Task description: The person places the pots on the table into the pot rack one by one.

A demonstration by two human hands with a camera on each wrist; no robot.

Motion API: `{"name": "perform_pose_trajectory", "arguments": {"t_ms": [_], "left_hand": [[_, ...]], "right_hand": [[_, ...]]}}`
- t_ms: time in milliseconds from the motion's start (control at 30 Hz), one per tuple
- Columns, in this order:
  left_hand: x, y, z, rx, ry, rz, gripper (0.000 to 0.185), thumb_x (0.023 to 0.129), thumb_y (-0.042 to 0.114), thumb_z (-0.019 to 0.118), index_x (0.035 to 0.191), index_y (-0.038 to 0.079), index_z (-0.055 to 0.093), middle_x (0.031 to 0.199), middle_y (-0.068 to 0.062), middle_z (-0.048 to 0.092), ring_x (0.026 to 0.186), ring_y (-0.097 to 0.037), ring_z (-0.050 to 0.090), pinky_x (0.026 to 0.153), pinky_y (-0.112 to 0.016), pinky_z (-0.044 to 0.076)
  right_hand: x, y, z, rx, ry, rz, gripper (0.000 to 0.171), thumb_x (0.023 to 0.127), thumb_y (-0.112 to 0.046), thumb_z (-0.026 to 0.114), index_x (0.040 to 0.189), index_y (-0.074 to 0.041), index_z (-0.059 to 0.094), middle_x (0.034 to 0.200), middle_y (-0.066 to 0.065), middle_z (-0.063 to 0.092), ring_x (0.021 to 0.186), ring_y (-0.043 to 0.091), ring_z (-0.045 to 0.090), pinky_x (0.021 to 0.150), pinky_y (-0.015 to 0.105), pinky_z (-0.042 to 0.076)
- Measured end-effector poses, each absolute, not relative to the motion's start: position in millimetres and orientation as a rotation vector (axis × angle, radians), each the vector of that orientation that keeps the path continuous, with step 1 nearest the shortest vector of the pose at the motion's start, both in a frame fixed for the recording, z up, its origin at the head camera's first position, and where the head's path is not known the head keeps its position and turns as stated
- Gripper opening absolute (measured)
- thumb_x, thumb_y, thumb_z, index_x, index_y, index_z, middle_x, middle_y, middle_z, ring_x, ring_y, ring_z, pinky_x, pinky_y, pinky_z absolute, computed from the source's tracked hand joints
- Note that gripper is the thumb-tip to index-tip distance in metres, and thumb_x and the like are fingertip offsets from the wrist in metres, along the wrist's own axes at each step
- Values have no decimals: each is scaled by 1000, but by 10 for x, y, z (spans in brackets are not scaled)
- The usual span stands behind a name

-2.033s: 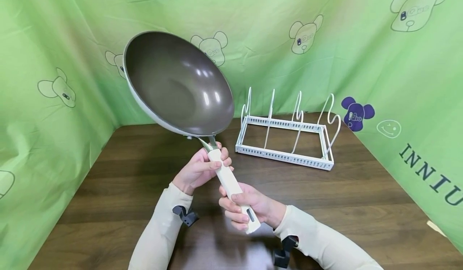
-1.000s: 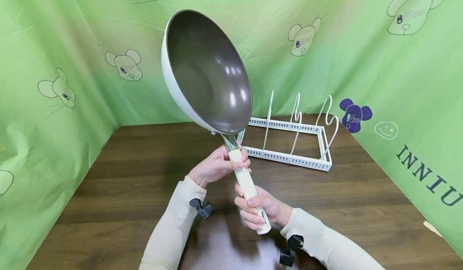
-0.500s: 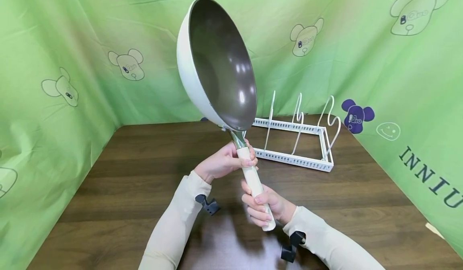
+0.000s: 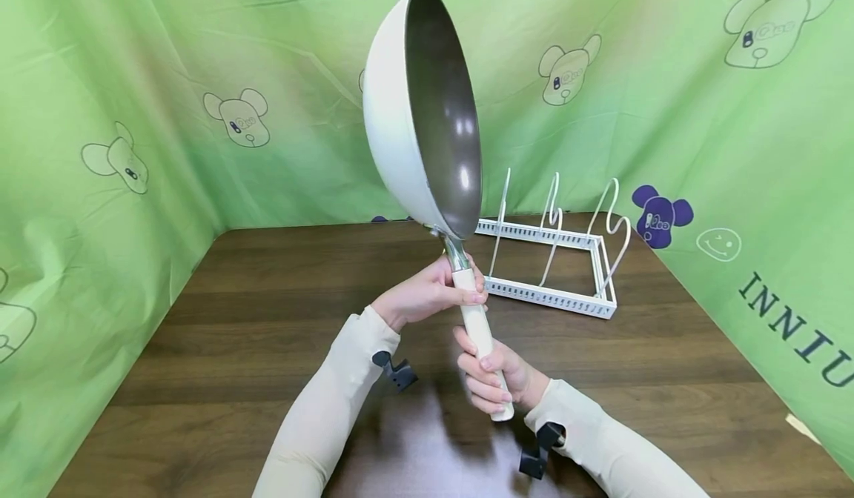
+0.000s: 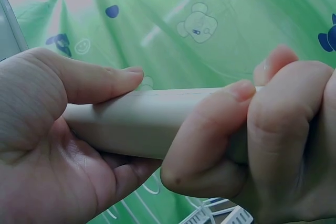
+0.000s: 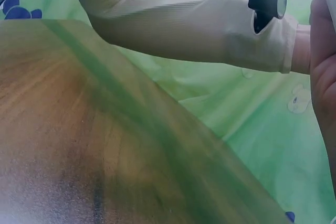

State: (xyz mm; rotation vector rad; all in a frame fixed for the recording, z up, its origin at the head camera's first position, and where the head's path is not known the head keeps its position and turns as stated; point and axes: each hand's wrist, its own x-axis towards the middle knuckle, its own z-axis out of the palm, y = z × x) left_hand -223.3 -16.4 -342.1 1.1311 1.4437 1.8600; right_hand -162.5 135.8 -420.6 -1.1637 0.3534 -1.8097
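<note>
A deep frying pan [image 4: 407, 113], white outside and dark brown inside, is held up above the table with its bowl on top and its opening facing right. My left hand [image 4: 434, 290] grips the upper part of its white handle [image 4: 477, 327], just below the metal neck. Lower down, my right hand [image 4: 497, 376] has its fingers curled round the handle's end. In the left wrist view both hands wrap the handle [image 5: 136, 124], the left thumb lying along it. Only an edge of the right hand [image 6: 323, 77] shows in the right wrist view.
A white wire pan rack [image 4: 547, 298] with upright loops stands on the brown wooden table [image 4: 253, 320], right of the pan, which hides its left end. Green printed cloth [image 4: 300, 157] hangs round the table's back and sides. A small pale piece [image 4: 803, 427] lies at the right edge.
The pan has moved right and up, and has turned from facing me to standing nearly edge-on, showing more of its white outside. Both hands have moved right with the handle, keeping their grip.
</note>
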Motion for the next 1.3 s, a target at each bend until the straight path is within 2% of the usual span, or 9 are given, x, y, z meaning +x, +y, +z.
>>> {"name": "perform_pose_trajectory", "arguments": {"t_ms": [233, 500, 833, 933, 1167, 1300], "left_hand": [[-2255, -82, -3420, 1081, 1482, 1835, 26, 87, -21, 50, 89, 6, 53, 80, 3, 60, 79, -10, 55, 75, -23, 46], [-2278, 30, -3392, 1048, 1576, 1792, 20, 88, -18, 54, 90, 2, 50, 79, 2, 60, 77, -9, 56, 74, -21, 46], [-2317, 129, -3503, 1005, 1445, 1849, 27, 89, -23, 48, 96, 4, 45, 83, 1, 60, 78, -10, 57, 70, -22, 47], [-2341, 156, -3535, 1016, 1376, 1878, 31, 88, -25, 45, 95, 6, 45, 84, 1, 61, 79, -11, 60, 73, -24, 49], [-2373, 218, -3604, 1030, 1195, 1912, 36, 89, -27, 38, 98, 7, 43, 85, -1, 61, 82, -20, 67, 84, -37, 54], [-2362, 255, -3625, 1031, 1172, 1911, 37, 88, -27, 37, 98, 8, 43, 84, 0, 63, 79, -18, 66, 80, -33, 54]], "right_hand": [[-1644, 1368, -4228, -1182, 272, -1808, 21, 100, -8, 48, 97, -12, 28, 60, 0, 32, 27, 14, 26, 27, 27, 25], [-1679, 1408, -4242, -1212, 188, -1816, 20, 99, -5, 45, 96, -10, 25, 61, 0, 32, 24, 13, 26, 26, 25, 27], [-1679, 1442, -4271, -1214, 137, -1826, 21, 99, -5, 44, 94, -10, 25, 61, 0, 32, 25, 12, 27, 27, 24, 28], [-1679, 1472, -4274, -1209, 118, -1826, 20, 99, -5, 43, 95, -10, 25, 61, 0, 32, 25, 11, 28, 27, 23, 28], [-1676, 1515, -4281, -1212, 74, -1805, 18, 99, -5, 42, 95, -10, 26, 60, 0, 32, 23, 11, 28, 26, 23, 29], [-1666, 1530, -4303, -1206, 56, -1799, 20, 99, -4, 42, 91, -10, 25, 59, 0, 33, 23, 12, 28, 26, 24, 29]]}}
